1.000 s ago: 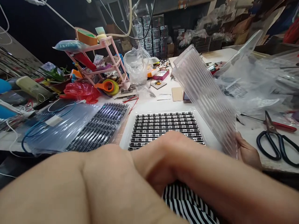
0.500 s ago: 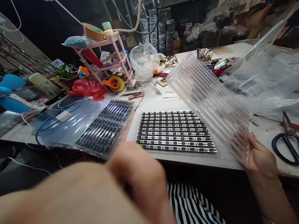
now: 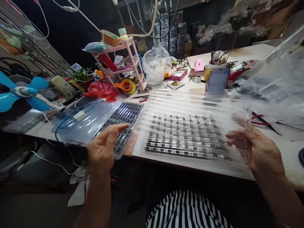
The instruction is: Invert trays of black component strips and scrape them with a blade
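My right hand grips the right end of a clear ribbed plastic tray. The tray hovers over rows of black-and-silver connector strips, which show blurred through it; only the front rows are uncovered. Whether tray and strips touch, I cannot tell. My left hand is raised left of the tray, fingers stretched towards its near-left corner, with nothing visible in them. Behind that hand lies a second clear tray packed with dark strips.
Clear plastic sheets with a blue cable lie at the left, near a blue fan. A pink rack and a red bag stand behind. Red-handled pliers and large plastic bags are at the right.
The ribbed tray has swung left and down from a steep tilt to nearly level above the strips. My left hand has drawn back from close to the camera to beside the tray.
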Demonstrator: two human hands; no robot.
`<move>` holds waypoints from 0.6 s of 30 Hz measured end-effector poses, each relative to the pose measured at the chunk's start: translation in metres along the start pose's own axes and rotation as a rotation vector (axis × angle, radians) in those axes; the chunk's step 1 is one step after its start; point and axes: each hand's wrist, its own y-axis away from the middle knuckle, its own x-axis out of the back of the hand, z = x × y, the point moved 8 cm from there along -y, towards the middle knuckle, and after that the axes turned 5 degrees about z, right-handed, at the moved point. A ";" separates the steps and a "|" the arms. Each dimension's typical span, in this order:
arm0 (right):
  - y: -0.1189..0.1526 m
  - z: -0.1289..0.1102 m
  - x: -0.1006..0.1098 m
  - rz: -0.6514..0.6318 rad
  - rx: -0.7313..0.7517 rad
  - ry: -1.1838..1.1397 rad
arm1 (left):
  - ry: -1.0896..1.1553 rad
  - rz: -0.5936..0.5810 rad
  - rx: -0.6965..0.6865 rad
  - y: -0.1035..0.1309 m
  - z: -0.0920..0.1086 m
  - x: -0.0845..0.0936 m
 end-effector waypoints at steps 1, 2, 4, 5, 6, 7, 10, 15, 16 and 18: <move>-0.002 -0.001 -0.001 0.011 0.005 -0.023 | -0.049 -0.054 0.082 0.002 -0.021 -0.006; -0.005 -0.002 0.000 0.034 0.011 -0.049 | -0.086 -0.110 0.169 0.005 -0.043 -0.012; -0.010 -0.002 0.006 0.092 0.015 -0.095 | -0.115 -0.173 0.294 0.013 -0.079 -0.017; -0.013 -0.001 0.010 0.119 0.011 -0.103 | -0.115 -0.196 0.332 0.016 -0.091 -0.018; -0.014 -0.001 0.013 0.141 0.001 -0.095 | -0.112 -0.209 0.357 0.018 -0.100 -0.018; -0.014 -0.001 0.014 0.154 -0.013 -0.074 | -0.104 -0.216 0.371 0.019 -0.105 -0.018; -0.012 -0.001 0.007 0.092 -0.042 0.016 | -0.062 -0.203 0.374 0.015 -0.105 -0.018; -0.005 0.014 -0.018 -0.116 -0.127 0.125 | -0.010 -0.214 0.355 0.009 -0.103 -0.030; -0.004 0.020 -0.021 -0.132 -0.154 0.131 | -0.022 -0.235 0.353 0.009 -0.104 -0.033; -0.004 0.030 -0.021 -0.111 -0.204 0.089 | -0.051 -0.273 0.364 0.009 -0.107 -0.036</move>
